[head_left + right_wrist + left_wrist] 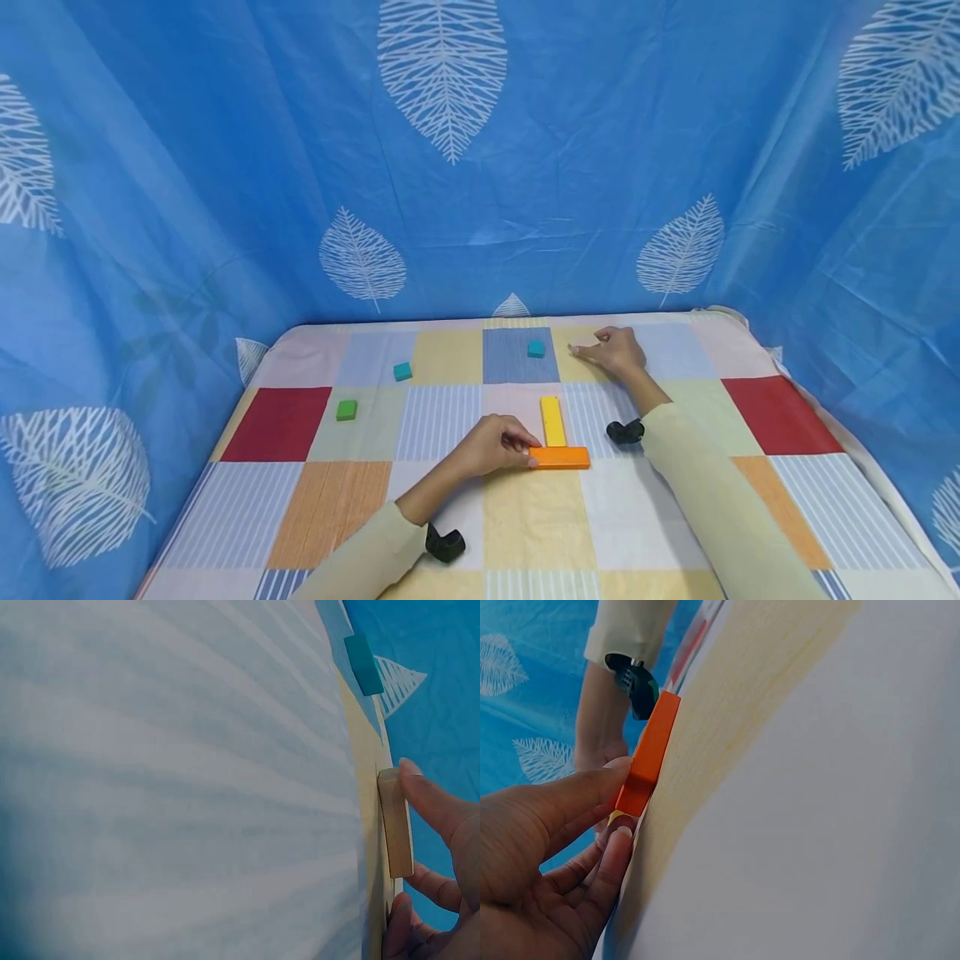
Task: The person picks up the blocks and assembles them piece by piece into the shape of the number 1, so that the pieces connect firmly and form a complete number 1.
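Observation:
My left hand [491,446] pinches the left end of an orange block [560,457], which lies crosswise on the patchwork cloth. A yellow block [553,422] lies lengthwise behind it, its near end against or very close to the orange one's far side. Farther back on the right, my right hand [617,352] reaches over a pale yellow patch. In the right wrist view, its thumb and a finger hold opposite ends of a plain wooden block [396,825] at the cloth. The head view hardly shows this block. A teal block [536,348] lies left of the right hand.
Another teal block [402,372] and a green block [347,410] lie on the left part of the patchwork cloth [352,483]. A blue curtain with white leaf prints [480,225] stands behind and along both sides. Each wrist carries a black camera [626,432].

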### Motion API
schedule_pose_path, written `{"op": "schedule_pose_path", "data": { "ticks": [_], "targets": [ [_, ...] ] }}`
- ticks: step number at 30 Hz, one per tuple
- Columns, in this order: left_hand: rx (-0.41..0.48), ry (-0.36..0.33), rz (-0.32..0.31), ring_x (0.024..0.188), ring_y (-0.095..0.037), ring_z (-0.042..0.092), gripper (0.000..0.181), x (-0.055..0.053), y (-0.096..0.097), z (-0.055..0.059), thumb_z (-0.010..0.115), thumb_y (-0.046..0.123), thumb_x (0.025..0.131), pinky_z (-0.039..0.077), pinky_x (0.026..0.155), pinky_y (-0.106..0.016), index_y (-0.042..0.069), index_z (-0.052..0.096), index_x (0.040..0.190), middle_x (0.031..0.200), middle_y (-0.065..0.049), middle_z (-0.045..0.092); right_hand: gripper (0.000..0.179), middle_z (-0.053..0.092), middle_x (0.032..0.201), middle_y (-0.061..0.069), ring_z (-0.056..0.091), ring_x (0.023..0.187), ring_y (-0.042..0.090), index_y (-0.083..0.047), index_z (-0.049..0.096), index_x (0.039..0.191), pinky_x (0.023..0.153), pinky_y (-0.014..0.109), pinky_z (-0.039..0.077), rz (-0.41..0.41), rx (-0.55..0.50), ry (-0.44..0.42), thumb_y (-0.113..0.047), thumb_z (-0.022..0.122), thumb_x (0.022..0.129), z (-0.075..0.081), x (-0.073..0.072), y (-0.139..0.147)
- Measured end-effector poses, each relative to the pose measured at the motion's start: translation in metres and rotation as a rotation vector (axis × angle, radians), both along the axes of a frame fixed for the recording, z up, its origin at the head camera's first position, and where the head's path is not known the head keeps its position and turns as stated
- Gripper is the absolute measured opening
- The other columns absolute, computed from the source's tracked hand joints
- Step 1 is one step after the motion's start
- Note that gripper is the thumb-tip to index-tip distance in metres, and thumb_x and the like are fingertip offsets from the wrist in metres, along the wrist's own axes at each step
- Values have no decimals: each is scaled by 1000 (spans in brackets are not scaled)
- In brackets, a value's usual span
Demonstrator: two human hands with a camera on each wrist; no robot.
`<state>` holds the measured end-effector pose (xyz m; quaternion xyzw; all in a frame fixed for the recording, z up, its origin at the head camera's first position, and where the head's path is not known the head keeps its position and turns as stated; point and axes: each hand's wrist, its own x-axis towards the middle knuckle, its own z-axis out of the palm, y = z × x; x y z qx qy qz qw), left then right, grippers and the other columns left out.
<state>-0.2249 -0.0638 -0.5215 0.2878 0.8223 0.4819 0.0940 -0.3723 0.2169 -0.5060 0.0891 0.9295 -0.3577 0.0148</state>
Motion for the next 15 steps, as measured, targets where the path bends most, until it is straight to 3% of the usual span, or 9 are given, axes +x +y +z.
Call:
{"op": "schedule_pose_path", "data": {
  "ticks": [5,9,15],
  "targets": [
    [21,-7,-4,71,-2,58,19,0,0,-1,88,10,80,51,65,-19,9,82,98,84,-3,70,77,47,132,21,51,114,36,0,59,132,98,50,42,-5,56,-14,-53,81,81,0,0,-4],
    [27,-15,-7,71,-4,58,20,1,1,0,88,10,79,49,64,-18,8,82,98,84,-4,71,76,46,137,22,49,122,38,0,58,134,104,52,40,-3,39,-36,-50,81,82,0,1,-3],
    [9,-19,2,71,-3,57,20,0,2,-1,88,11,79,49,64,-18,10,82,98,83,0,70,77,53,136,25,49,128,41,3,56,138,108,55,38,75,1,-24,-46,80,84,2,4,2]
  ]
}}
